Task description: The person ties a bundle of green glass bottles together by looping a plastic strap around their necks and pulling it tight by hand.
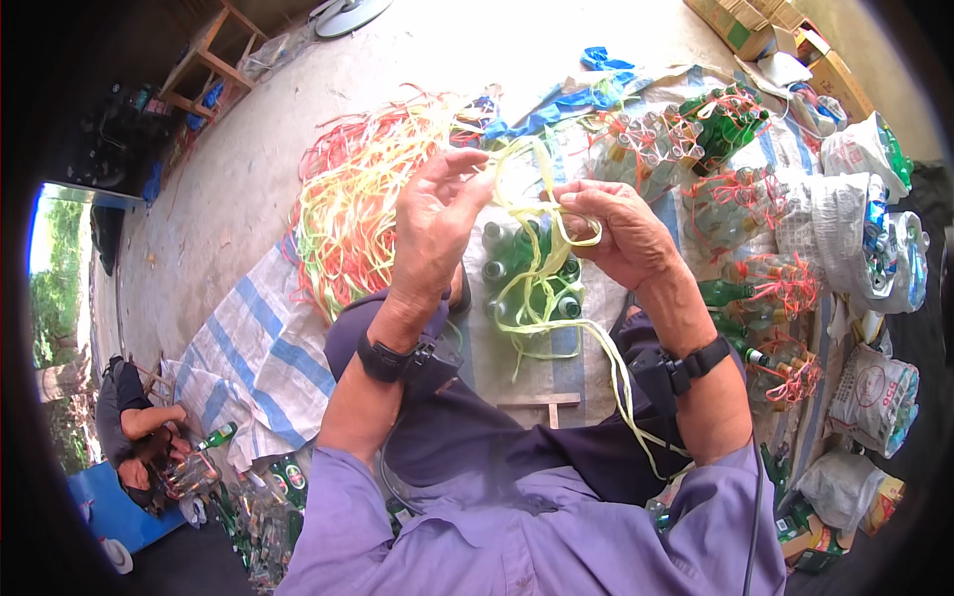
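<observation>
A looped pale yellow plastic strap (pixel 550 257) is stretched between my two hands. My left hand (pixel 440 216) pinches one side of it between thumb and fingers. On the other side my right hand (pixel 615 223) grips the strap near a crossing or knot, where a small loop stands out. Its loose ends trail down across my right thigh. Directly below, several green glass bottles (pixel 496 270) stand upright in a tight cluster, partly covered by the strap. Left of them lies a large heap of red, yellow and green plastic strips (pixel 358 216).
Bundles of bottles tied with red strips (pixel 734 201) stand on the striped woven sheet (pixel 253 335) to my right. Stuffed bags (pixel 868 395) line the far right. A person (pixel 138 432) crouches at lower left beside many bottles (pixel 257 514). A wooden frame (pixel 212 59) stands at upper left.
</observation>
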Demonstrator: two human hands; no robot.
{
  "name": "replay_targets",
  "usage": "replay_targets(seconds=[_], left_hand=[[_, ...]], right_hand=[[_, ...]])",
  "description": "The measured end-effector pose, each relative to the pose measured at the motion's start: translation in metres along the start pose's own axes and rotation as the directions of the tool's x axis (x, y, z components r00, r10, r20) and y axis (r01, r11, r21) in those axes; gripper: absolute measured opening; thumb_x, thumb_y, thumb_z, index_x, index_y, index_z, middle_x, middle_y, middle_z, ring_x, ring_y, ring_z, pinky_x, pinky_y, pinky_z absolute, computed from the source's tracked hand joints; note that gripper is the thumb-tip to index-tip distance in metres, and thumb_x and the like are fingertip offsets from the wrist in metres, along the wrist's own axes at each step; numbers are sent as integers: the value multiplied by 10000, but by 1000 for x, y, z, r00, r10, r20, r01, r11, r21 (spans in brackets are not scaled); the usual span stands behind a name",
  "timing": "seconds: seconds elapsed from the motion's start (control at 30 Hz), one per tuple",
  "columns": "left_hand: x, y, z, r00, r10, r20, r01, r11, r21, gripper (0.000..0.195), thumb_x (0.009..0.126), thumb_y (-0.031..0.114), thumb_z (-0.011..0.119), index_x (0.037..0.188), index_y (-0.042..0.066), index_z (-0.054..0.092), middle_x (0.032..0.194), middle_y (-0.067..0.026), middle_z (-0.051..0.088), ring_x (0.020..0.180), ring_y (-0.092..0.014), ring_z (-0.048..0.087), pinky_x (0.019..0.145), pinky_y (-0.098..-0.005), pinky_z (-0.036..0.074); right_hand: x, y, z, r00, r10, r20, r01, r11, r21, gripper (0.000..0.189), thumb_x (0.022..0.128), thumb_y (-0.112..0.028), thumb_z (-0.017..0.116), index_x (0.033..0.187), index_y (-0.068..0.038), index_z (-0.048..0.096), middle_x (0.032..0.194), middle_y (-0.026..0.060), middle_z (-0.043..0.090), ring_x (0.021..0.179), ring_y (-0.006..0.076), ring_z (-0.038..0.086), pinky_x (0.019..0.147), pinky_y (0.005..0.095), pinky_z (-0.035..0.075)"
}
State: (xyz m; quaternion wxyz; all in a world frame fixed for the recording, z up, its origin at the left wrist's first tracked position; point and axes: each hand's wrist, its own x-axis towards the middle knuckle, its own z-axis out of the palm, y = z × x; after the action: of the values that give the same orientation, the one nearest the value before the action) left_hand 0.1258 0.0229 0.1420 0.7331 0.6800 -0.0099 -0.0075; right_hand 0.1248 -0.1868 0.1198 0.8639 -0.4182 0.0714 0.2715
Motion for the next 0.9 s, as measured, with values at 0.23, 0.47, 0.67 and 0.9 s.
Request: replay_targets(seconds=[0.23,0.47,0.67,0.9], left_hand=[[-18,1,3,992,92,-89,-77,985,157,76,910,83,634,954,22,621,707,16,593,648,-45,532,601,-184,434],[-18,-23,12,995,21,93,-28,996,81,306,844,83,699,1124,12,600,873,-51,658,716,-84,608,650,-252,500],[-17,-16,16,987,-76,144,96,986,-137,199,881,41,627,1079,14,630,876,-37,677,711,-71,601,616,-214,481],[-16,-9,12,995,-67,73,67,998,-1,129,887,32,618,996,-12,672,766,-13,643,572,-38,497,516,-183,403]], right_hand=[[5,4,-2,1000,-23,9,23,999,39,221,886,-66,597,1079,39,614,805,22,634,610,23,542,493,159,418],[5,6,8,996,-38,82,26,989,146,242,897,-64,597,1109,54,596,809,32,647,655,65,605,607,211,524],[2,5,8,998,-16,61,8,991,133,246,899,-85,611,1113,35,600,811,26,649,665,65,612,613,206,527],[4,3,3,999,27,36,-29,997,67,238,879,-124,654,1074,9,624,835,22,647,559,10,485,498,138,396]])
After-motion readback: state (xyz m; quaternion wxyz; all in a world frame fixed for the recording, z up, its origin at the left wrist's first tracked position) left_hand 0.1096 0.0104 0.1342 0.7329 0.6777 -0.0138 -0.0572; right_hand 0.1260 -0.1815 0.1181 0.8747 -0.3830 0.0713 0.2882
